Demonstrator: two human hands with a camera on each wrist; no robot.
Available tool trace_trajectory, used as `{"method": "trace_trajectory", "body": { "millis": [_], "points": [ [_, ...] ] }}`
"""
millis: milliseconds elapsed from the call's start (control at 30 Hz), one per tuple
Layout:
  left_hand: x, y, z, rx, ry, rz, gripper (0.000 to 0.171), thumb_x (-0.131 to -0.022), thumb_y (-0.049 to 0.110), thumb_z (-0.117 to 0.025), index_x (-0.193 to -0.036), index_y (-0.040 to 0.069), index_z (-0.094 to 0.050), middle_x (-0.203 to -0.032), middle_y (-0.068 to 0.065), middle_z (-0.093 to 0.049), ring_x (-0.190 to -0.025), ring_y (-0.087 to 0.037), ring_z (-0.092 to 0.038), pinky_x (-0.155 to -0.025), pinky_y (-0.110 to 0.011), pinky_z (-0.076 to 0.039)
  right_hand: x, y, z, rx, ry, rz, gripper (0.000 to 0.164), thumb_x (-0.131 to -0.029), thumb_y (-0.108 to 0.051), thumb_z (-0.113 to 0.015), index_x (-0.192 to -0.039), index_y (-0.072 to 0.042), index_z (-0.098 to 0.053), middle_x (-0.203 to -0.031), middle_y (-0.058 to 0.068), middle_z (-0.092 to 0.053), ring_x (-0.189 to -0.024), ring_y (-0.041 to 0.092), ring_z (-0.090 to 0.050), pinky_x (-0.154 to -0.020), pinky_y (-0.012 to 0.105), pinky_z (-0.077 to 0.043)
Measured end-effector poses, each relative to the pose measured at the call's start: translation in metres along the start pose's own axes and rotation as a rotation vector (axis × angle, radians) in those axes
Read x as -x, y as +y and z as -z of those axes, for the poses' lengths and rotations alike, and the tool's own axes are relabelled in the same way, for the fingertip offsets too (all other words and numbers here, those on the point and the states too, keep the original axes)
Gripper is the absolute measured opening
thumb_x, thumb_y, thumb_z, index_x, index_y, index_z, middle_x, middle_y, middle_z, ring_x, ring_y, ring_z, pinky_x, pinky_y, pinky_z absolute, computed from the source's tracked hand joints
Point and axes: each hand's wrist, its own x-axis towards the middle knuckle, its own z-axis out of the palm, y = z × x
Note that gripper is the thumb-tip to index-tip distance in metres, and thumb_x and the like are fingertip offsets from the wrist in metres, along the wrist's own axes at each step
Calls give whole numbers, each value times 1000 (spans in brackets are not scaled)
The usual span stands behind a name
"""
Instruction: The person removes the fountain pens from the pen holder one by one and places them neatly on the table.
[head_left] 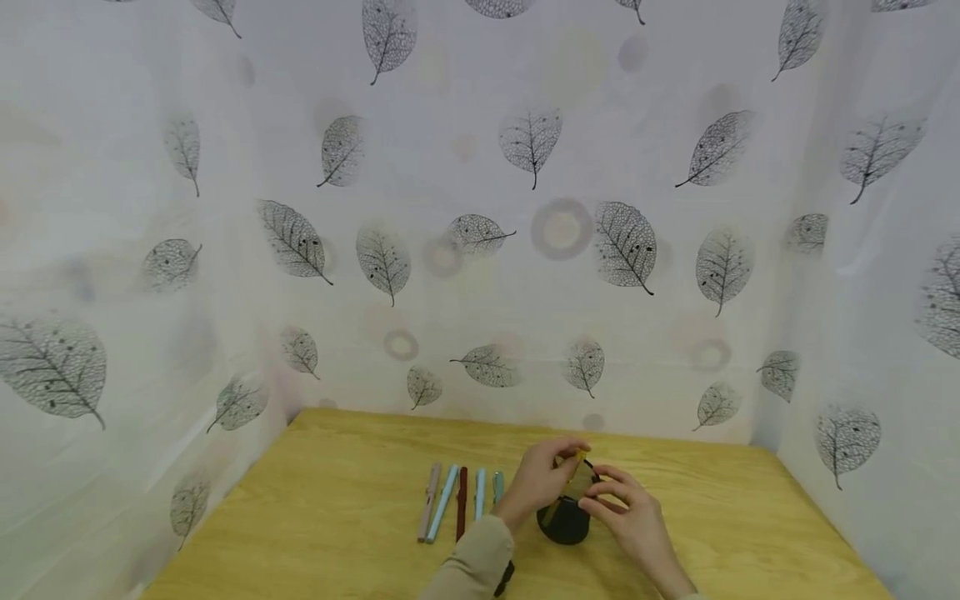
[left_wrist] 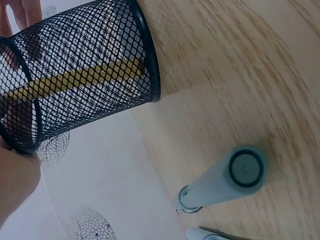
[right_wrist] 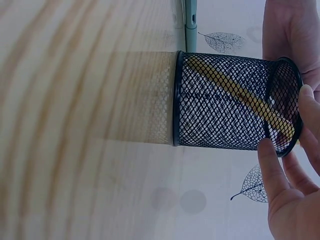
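A black mesh pen holder (head_left: 564,525) stands upright on the wooden table, between my two hands. Inside it a yellow pen (left_wrist: 75,80) leans, showing through the mesh, with its upper end at the rim. My left hand (head_left: 542,477) reaches over from the left and pinches that upper end at its fingertips. On the other side, my right hand (head_left: 630,512) holds the holder's rim, its fingertips on the mesh in the right wrist view. The left fingertips are partly hidden in both wrist views.
Left of the holder lies a row of pens: a beige pen (head_left: 429,504), a light blue pen (head_left: 442,504), a dark red pen (head_left: 461,504), another light blue pen (head_left: 480,492) and a green pen (head_left: 498,483). A leaf-patterned curtain (head_left: 480,300) encloses the table (head_left: 337,483).
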Motion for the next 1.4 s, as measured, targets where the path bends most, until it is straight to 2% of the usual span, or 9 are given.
{"method": "trace_trajectory", "body": {
  "millis": [167,300,400,567,833,1000,1200,1400],
  "points": [
    [1,-5,0,67,-13,12,24,-101,20,-54,-117,31,-69,-109,2,-70,-59,-3,-48,-49,-20,-43,1,0,0,-1,-2,-9,11,-80,-7,-80,-89,-4,-74,-131,12,-60,-121,38,-56,-80,30,-60],
    [1,-5,0,83,-15,-2,20,-96,25,-64,-115,30,-68,-105,3,-70,-75,0,-56,-63,-19,-49,1,-2,-1,2,6,0,9,-80,-4,-79,-88,-5,-74,-131,14,-60,-121,39,-57,-80,30,-60],
    [2,-4,1,75,-15,-20,24,-92,20,-70,-114,28,-68,-104,4,-70,-88,0,-59,-73,-18,-50,1,-2,-1,4,7,-2,10,-79,-4,-79,-87,-7,-74,-131,13,-60,-120,39,-57,-80,30,-60],
    [4,-3,4,61,2,-85,33,-90,6,-69,-120,21,-69,-107,1,-71,-90,-5,-63,-74,-18,-52,1,-3,0,-1,4,5,9,-80,-4,-79,-87,-7,-74,-130,12,-61,-120,38,-57,-80,30,-60],
    [8,-1,11,85,35,-86,45,-91,10,-69,-133,21,-61,-111,-7,-72,-95,-11,-68,-78,-21,-55,0,-7,0,-5,-5,-7,12,-80,-8,-79,-89,-4,-74,-131,12,-61,-120,37,-58,-80,30,-60],
    [8,0,12,177,50,-104,33,-92,9,-67,-125,16,-65,-113,-8,-72,-99,-16,-68,-82,-23,-55,-1,-7,1,-15,-6,-13,12,-80,-8,-79,-89,-3,-74,-131,12,-60,-120,37,-58,-81,31,-60],
    [5,4,16,194,111,-117,24,-92,9,-67,-116,15,-67,-109,-7,-71,-98,-16,-67,-81,-24,-55,-2,-6,0,-2,-3,-18,10,-80,-6,-79,-89,-4,-74,-131,11,-61,-119,36,-58,-81,31,-60],
    [1,8,25,231,137,-72,23,-93,9,-67,-114,17,-66,-108,-8,-70,-98,-13,-65,-80,-24,-55,-2,-5,0,2,0,-18,11,-80,-6,-79,-89,-3,-74,-131,12,-61,-120,36,-58,-80,31,-60]
  ]
}}
